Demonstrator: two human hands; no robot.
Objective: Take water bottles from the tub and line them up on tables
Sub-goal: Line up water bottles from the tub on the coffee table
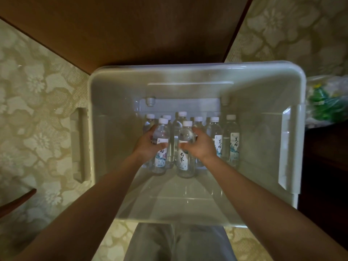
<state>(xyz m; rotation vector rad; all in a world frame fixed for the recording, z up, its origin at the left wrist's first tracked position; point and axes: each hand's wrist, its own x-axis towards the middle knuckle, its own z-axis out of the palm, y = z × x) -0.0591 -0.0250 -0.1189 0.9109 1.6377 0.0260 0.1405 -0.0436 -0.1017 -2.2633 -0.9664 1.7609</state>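
Note:
A deep translucent white tub [197, 72] stands on the floor below me. Several clear water bottles with white caps and printed labels stand upright at its far end. My left hand [147, 145] is wrapped around the near-left bottle [161, 159]. My right hand [202, 145] grips the near-middle bottle [185, 161]. Both bottles are upright, their bases at the tub floor. Two more bottles [232, 140] stand just right of my right hand, others behind.
A brown wooden panel [131, 31] lies beyond the tub. Pale floral carpet [35, 102] surrounds it. A plastic bag with green items [325, 104] sits to the right on dark furniture [323, 166]. The tub's handle [80, 144] juts left. My grey trousers show below.

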